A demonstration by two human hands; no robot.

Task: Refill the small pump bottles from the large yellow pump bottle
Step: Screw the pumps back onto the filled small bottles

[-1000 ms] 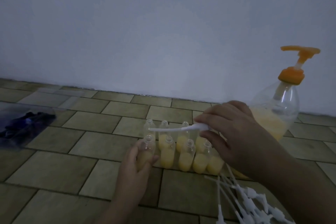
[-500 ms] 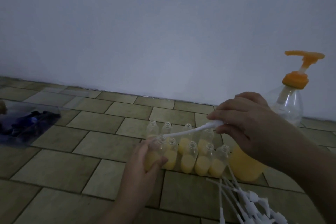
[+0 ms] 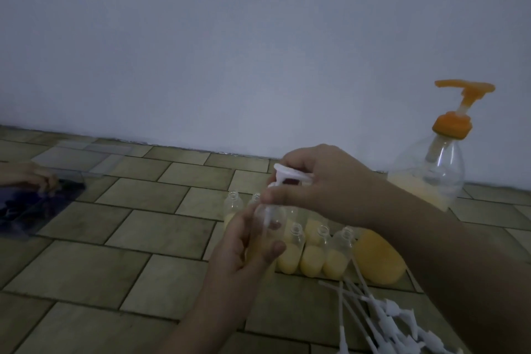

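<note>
My left hand (image 3: pixel 247 250) grips a small clear bottle (image 3: pixel 270 227) partly filled with yellow liquid, lifted in front of the group. My right hand (image 3: pixel 321 184) pinches a white pump head (image 3: pixel 288 175) above that bottle, and its tube reaches down into the bottle's neck. Several small bottles (image 3: pixel 313 256) with yellow liquid and no caps stand in rows on the tiled floor. The large pump bottle (image 3: pixel 431 178) with an orange pump stands at the right, holding yellow liquid low down.
Several loose white pump heads (image 3: pixel 385 316) with tubes lie at the bottom right. A clear plastic tray with dark items (image 3: pixel 31 204) sits at the left, and another person's hand (image 3: pixel 34 178) rests on it. A pale wall rises behind the tiled floor (image 3: pixel 143 238).
My right hand turned the pump head from lying sideways to upright and lowered its tube into the bottle, which my left hand has lifted. Another hand has appeared at the left tray.
</note>
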